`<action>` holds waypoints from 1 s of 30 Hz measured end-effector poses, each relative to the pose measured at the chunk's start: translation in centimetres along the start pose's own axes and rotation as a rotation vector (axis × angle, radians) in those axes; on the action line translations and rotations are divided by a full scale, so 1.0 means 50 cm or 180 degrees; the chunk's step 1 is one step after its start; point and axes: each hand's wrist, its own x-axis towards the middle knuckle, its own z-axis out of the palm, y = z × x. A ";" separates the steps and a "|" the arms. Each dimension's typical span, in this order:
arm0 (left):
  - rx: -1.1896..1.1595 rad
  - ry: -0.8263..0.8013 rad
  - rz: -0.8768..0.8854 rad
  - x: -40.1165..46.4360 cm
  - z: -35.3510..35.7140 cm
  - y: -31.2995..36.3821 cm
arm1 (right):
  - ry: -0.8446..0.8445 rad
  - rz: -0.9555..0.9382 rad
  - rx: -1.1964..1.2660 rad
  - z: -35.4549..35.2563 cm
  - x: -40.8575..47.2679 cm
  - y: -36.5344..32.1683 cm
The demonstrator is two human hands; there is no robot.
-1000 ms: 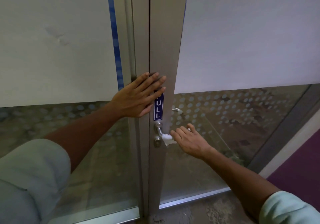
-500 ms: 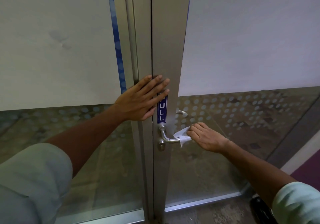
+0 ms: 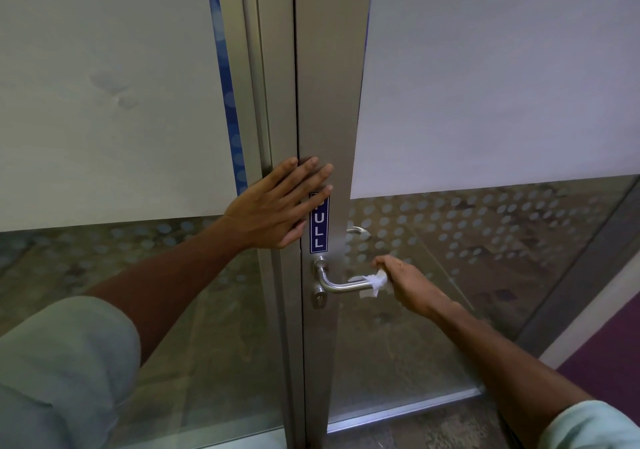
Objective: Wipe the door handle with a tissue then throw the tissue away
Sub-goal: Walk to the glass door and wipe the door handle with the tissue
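A silver lever door handle (image 3: 341, 285) sticks out to the right from the grey metal door frame (image 3: 329, 102), just below a blue PULL sticker (image 3: 319, 226). My right hand (image 3: 410, 284) pinches a crumpled white tissue (image 3: 374, 284) against the free end of the lever. My left hand (image 3: 277, 206) lies flat with fingers spread on the frame, above and left of the handle, partly over the sticker's top.
The glass door has frosted upper panels (image 3: 502, 74) and a dotted clear lower part. A second lever (image 3: 358, 231) shows through the glass on the far side. A keyhole (image 3: 319, 299) sits under the handle. Purple floor (image 3: 609, 355) lies at the right.
My right hand has slid the tissue along the lever from near the door frame out to its free end. My left hand has stayed flat on the frame.
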 end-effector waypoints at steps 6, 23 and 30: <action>0.0038 0.0005 0.0017 0.001 -0.003 -0.001 | 0.0595 0.1005 0.2623 0.015 -0.007 -0.032; -0.0073 0.0023 -0.0002 0.000 0.007 0.002 | 0.2446 0.2401 0.5645 0.071 -0.043 -0.175; -0.0058 0.0080 0.0006 -0.002 0.011 0.002 | 0.2737 0.2705 0.5041 0.118 -0.056 -0.187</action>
